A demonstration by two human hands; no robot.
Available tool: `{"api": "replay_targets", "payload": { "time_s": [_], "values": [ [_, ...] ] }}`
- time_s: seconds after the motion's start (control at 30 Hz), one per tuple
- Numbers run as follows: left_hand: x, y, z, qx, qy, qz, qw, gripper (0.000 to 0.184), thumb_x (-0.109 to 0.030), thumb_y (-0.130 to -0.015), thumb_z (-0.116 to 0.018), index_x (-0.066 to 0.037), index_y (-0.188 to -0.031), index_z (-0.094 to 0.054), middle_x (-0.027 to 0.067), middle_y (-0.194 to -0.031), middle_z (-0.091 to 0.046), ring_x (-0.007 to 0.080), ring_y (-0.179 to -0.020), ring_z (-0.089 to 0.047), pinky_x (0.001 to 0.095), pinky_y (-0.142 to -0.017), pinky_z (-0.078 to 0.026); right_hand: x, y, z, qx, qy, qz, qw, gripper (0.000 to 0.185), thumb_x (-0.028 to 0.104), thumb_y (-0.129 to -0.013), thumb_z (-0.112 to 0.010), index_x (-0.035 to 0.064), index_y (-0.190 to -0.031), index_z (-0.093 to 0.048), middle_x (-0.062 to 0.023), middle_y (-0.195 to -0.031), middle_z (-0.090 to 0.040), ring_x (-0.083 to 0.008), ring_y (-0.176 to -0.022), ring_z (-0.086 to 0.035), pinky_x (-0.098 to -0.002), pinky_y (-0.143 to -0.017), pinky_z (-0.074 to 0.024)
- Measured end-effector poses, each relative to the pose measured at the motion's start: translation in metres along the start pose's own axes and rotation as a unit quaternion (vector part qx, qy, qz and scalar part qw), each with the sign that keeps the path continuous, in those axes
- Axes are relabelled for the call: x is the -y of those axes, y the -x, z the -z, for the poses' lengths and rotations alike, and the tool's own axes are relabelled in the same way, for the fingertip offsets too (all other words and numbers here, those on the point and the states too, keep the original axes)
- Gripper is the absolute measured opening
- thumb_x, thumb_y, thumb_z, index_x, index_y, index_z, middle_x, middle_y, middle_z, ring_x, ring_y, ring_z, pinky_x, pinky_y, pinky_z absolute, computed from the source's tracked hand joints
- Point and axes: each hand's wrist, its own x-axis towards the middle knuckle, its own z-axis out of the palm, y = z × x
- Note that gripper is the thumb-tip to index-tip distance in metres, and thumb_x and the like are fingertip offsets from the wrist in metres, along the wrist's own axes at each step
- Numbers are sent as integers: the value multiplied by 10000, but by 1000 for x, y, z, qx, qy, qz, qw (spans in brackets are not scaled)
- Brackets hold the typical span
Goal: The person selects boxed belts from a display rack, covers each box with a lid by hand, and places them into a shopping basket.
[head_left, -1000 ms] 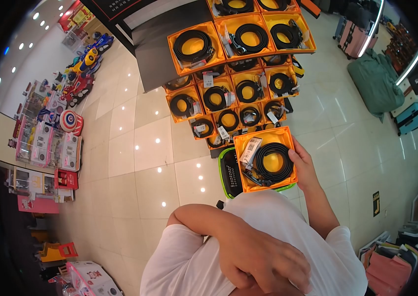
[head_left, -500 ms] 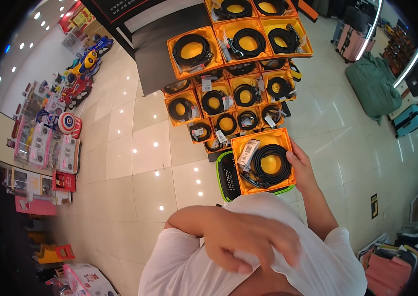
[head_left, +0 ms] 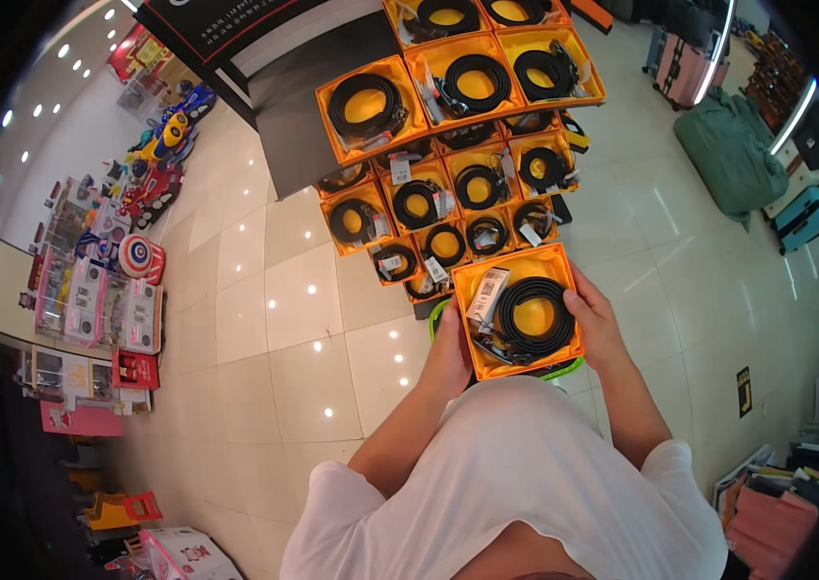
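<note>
An orange box (head_left: 572, 356) lies face up between my two hands, in front of my body. Inside it sits a coiled black belt (head_left: 510, 327) on yellow lining, with a white tag (head_left: 488, 294) at its upper left and the buckle end low on the left. My right hand (head_left: 591, 314) grips the box's right edge, thumb over the rim. My left hand (head_left: 449, 350) is at the left edge, its fingers partly hidden behind the box. Below the box, a green-rimmed black basket (head_left: 564, 369) is mostly covered.
A tiered stand ahead holds several boxed belts (head_left: 476, 85), with a black shelf panel (head_left: 303, 116) beside it. Toy machines (head_left: 90, 290) line the left side. At the right are a green covered bundle (head_left: 730, 159), a blue suitcase (head_left: 804, 220) and stacked bags (head_left: 767, 522). Tiled floor (head_left: 274, 338) lies between.
My left hand has moved from in front of my chest forward to the box's left edge. The box stays in my right hand at nearly the same spot.
</note>
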Motion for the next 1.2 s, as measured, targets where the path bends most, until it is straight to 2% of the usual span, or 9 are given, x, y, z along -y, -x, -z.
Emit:
{"api": "replay_targets", "payload": {
  "time_s": [0.1, 0.13, 0.17, 0.23, 0.4, 0.6, 0.93, 1.13, 1.2],
  "values": [
    [0, 3, -1, 13, 32, 36, 999, 674, -576, -930, -411, -96, -1397, -333, 104, -1359, -450, 227, -1241, -460, 412, -1034, -404, -1, -2, -4, 1, 39, 7, 999, 516, 135, -973, -460, -25, -1434, -293, -113, -1420, -407, -178, -1294, -388, -286, -1065, -297],
    [-3, 2, -5, 25, 24, 10, 999, 632, -545, -950, -393, -84, -1380, -345, 116, -1316, -486, 248, -1164, -527, 412, -967, -468, -1, -3, -5, 3, 68, 16, 998, 515, 142, -974, -461, -18, -1435, -296, -113, -1414, -416, -180, -1288, -398, -285, -1059, -302],
    [-4, 3, -6, 20, 28, 22, 999, 632, -545, -950, -393, -84, -1380, -345, 116, -1316, -486, 248, -1164, -527, 412, -967, -468, 2, -2, -7, -5, 68, 5, 998, 515, 142, -974, -461, -18, -1435, -296, -113, -1414, -416, -180, -1288, -398, -285, -1059, -302],
    [-5, 3, -7, -29, 16, 20, 999, 610, -527, -984, -286, -64, -1372, -368, 121, -1318, -491, 248, -1179, -507, 404, -997, -440, 9, -3, -11, 3, 158, 27, 987, 501, 150, -974, -462, -11, -1427, -318, -127, -1380, -458, -181, -1264, -426, -288, -1044, -320],
    [-10, 5, -13, -2, 22, -28, 999, 572, -512, -987, -308, -62, -1327, -403, 124, -1249, -528, 235, -1127, -543, 386, -951, -480, 21, -2, -20, -25, 347, 120, 930, 451, 159, -939, -505, -37, -1337, -422, -201, -1220, -546, -310, -1119, -547, -315, -948, -409],
    [-10, 4, -15, 11, 2, -64, 998, 600, -537, -971, -337, -62, -1334, -391, 125, -1264, -515, 234, -1123, -546, 382, -951, -483, 20, -3, -23, -77, 417, 144, 894, 347, 161, -943, -503, -18, -1237, -537, -174, -1125, -567, -318, -981, -585, -339, -842, -464],
    [-8, 2, -10, -28, 55, 32, 998, 608, -544, -980, -235, -99, -1374, -360, 106, -1313, -484, 246, -1182, -506, 414, -984, -456, 20, -2, -31, -110, 444, 168, 873, 309, 143, -945, -502, -23, -1197, -569, -156, -985, -578, -283, -866, -593, -327, -769, -472],
    [-7, 2, -8, -32, 75, 46, 996, 564, -514, -994, -227, -122, -1370, -379, 83, -1317, -494, 228, -1186, -507, 402, -995, -445, 9, -5, -26, -100, 407, 185, 889, 318, 144, -962, -490, -30, -1219, -556, -173, -1119, -613, -270, -980, -616, -306, -863, -469],
    [-8, 1, -7, -49, 84, 57, 994, 555, -508, -996, -237, -121, -1364, -388, 82, -1312, -500, 226, -1181, -510, 402, -991, -447, 6, -5, -24, -105, 348, 141, 921, 331, 129, -965, -486, -44, -1243, -538, -189, -1186, -602, -248, -1073, -596, -301, -929, -444]
  ]
}}
